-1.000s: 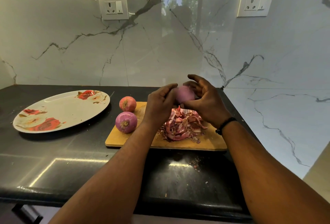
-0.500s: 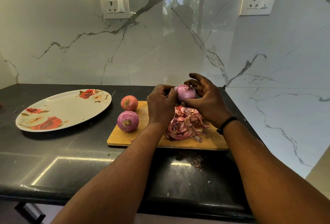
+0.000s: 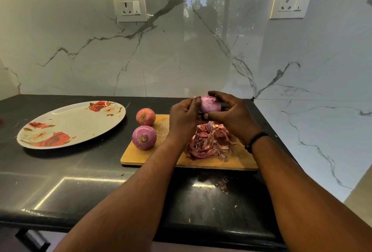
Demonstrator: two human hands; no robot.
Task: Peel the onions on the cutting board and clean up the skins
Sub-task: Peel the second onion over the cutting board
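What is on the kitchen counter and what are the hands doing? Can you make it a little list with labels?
left hand: left hand pinches at the top of the held onion
right hand: right hand grips the held onion above the board
cutting board: cutting board, wooden, on the black counter
onions on board: near onion and far onion, at its left end
skins: pile of skins on the board under the hands
plate: flowered plate, left of the board
wall: two sockets
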